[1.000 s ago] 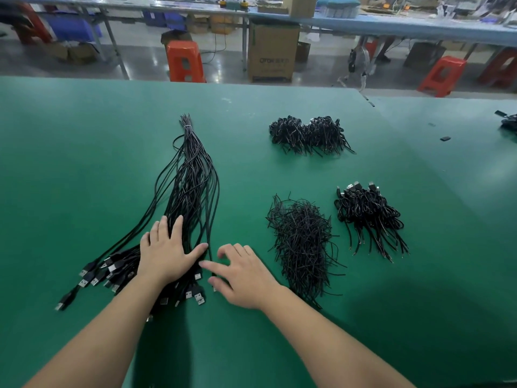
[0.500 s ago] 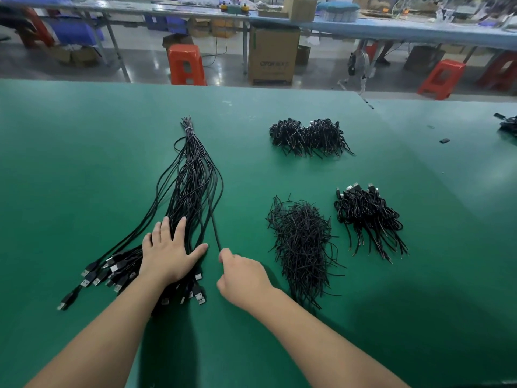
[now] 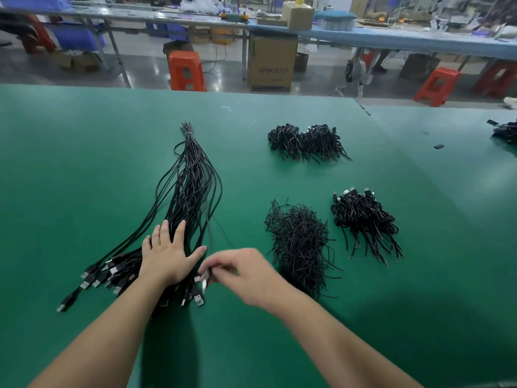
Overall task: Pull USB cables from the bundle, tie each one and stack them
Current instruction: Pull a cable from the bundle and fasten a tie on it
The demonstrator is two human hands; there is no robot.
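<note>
On the green table (image 3: 84, 163), the left hand (image 3: 165, 256) presses flat, fingers straight, on the bundle (image 3: 190, 186) of black USB cables. Just beside it, the right hand (image 3: 246, 275) pinches one blurred cable (image 3: 208, 242) at its plug. Right of them lie a heap of ties (image 3: 299, 242) and two stacks of tied cables (image 3: 363, 219). Behind, a carton (image 3: 271, 63) bears faint, unreadable print.

One printed mark noted: dark lettering on the front face of the brown cardboard carton (image 3: 272, 63) standing on the floor beyond the bench. It begins roughly "OFOK", but is too blurred to confirm. No other legible text, numbers or signs.
</note>
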